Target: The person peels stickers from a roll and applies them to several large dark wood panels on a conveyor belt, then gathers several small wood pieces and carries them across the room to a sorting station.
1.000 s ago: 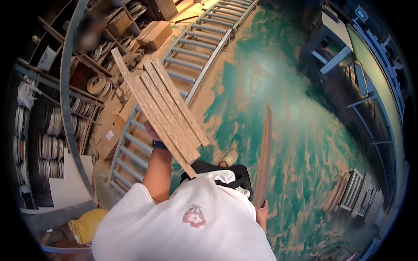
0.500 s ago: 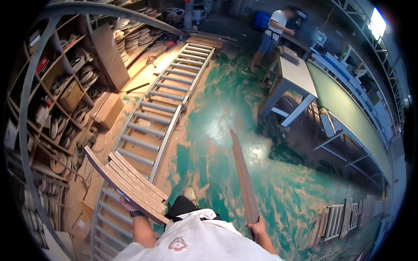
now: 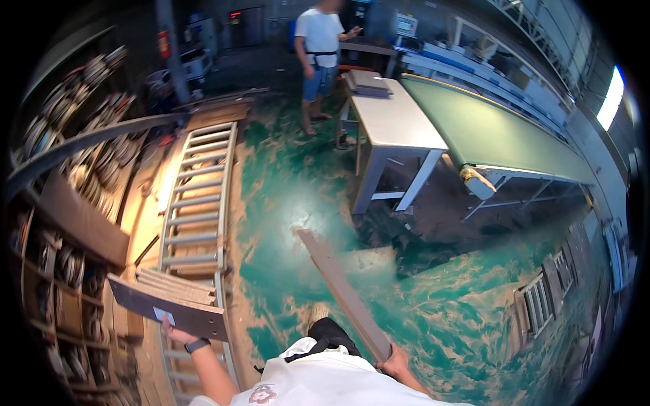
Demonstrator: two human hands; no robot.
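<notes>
The left hand (image 3: 177,333) is closed on the near edge of a stack of flat boards (image 3: 166,302), approx. four or five pieces, dark face toward the camera w/ a small pale label. The stack is carried at the person's left side, above the roller conveyor (image 3: 196,196) which runs away along the floor. The right hand (image 3: 396,360) grips the near end of one long narrow plank (image 3: 342,292); the plank points forward and a bit left, its far end in the air above the green floor (image 3: 291,176). Both grips look firm, fingers wrapped around, no gap visible.

Risks, in my judgement: the boards are held by one edge only w/ one hand, so the upper ones can slide off and fall on the conveyor or on the feet. The long plank has much lever; if the person turns fast, the far end can swing and hit the white table (image 3: 396,128) or its legs. Another person (image 3: 318,47) stands near the table, well apart for now, but in the direction the plank points. Floor has dust and worn patches, maybe slippery. On the left, shelves (image 3: 61,223) w/ coiled items are close to the boards; a corner can catch there.
</notes>
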